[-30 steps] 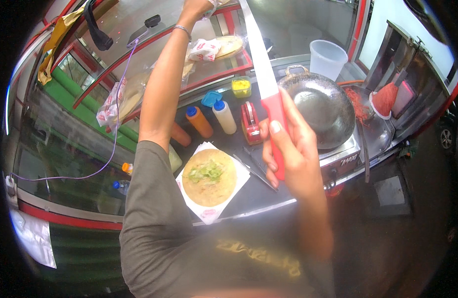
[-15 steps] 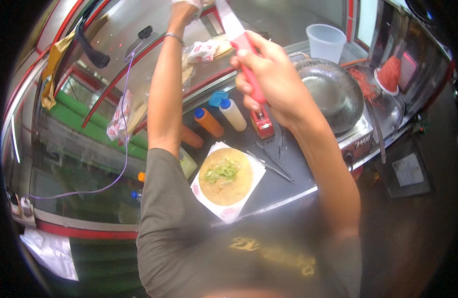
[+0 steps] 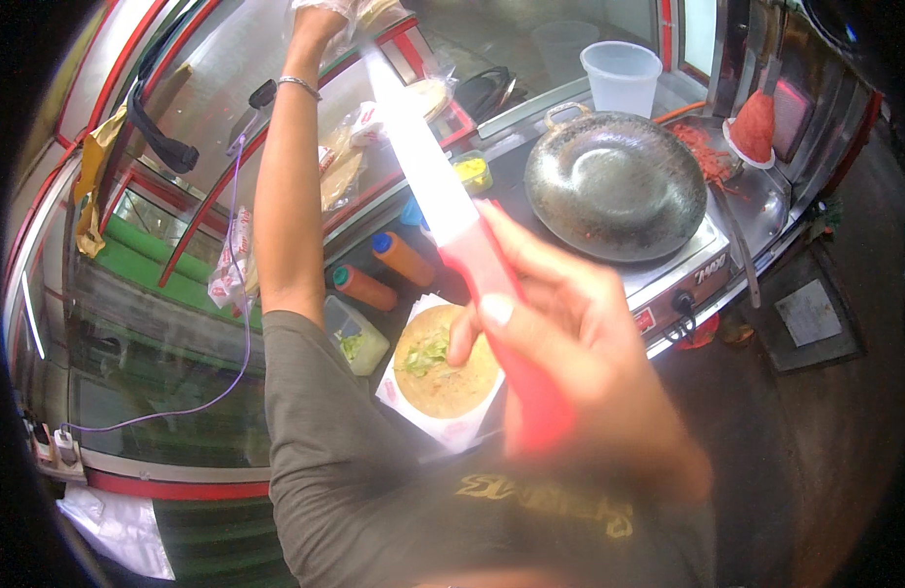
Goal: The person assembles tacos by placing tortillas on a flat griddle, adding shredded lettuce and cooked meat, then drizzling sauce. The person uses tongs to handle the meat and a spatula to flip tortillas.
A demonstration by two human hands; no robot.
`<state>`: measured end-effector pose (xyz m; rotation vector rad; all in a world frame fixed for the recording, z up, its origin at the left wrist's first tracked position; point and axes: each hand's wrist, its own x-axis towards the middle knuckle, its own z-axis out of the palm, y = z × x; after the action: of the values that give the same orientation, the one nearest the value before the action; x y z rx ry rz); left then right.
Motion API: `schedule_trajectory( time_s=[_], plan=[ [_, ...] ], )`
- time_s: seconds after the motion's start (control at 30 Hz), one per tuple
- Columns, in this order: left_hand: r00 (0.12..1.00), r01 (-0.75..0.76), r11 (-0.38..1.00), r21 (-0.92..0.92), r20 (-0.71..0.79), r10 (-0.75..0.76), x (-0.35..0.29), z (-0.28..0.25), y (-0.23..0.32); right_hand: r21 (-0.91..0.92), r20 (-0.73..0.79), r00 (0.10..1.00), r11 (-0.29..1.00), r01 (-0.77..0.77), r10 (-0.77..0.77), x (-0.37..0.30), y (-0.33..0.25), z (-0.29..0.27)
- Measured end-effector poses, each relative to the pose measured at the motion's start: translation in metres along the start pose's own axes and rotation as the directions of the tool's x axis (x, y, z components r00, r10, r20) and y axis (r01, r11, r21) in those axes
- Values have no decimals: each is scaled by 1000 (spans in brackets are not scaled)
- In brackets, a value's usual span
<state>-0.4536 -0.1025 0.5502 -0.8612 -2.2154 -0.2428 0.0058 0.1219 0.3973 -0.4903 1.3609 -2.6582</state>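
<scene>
My right hand [image 3: 595, 363] is closed round the red handle of a knife [image 3: 494, 279]. Its long pale blade points up and away to the left, across the counter. Below the knife lies a round flatbread [image 3: 472, 377] with shredded lettuce [image 3: 423, 358] on it, resting on white paper [image 3: 448, 431]; my fingers partly cover it from above. My left arm stretches far forward, and my left hand [image 3: 325, 12], in a clear plastic glove, is cut off by the top edge, so its fingers are hidden. Near that hand are bagged flatbreads [image 3: 345, 176] in the glass case.
A dark domed pan [image 3: 619, 186] sits on a stove [image 3: 683, 274] at right, beside a tray of shredded red food [image 3: 703, 152]. A clear tub [image 3: 621, 83] stands behind. An orange bottle [image 3: 405, 257], a red bottle [image 3: 364, 288] and a lettuce container [image 3: 359, 338] stand left of the flatbread.
My right hand has come down and nearer with the knife, over the flatbread's right side. My left hand has moved left and slightly farther out of view.
</scene>
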Motion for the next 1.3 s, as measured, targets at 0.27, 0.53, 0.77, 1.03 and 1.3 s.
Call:
schedule_trajectory(
  time_s=[0.27, 0.53, 0.77, 1.03, 1.3],
  plan=[
    [946, -3, 992, -129, 321, 45, 27, -32, -5, -109, 8, 994, 988, 112, -112, 19, -5, -4],
    [947, 16, 992, -121, 322, 24, 12, -31, -4, -109, -120, 986, 989, 101, -113, -6, -14, -22],
    [951, 20, 994, -109, 310, 15, 10, -28, 4, -11, -134, 988, 997, 79, -79, 2, -29, -30],
    [951, 12, 994, -105, 309, 22, 11, -27, 9, -13, -122, 982, 989, 145, -145, 13, -26, -41],
    [943, 4, 992, -130, 331, 40, 4, -28, 23, -96, 76, 997, 995, 1, 6, 58, -66, -60]
  ],
)
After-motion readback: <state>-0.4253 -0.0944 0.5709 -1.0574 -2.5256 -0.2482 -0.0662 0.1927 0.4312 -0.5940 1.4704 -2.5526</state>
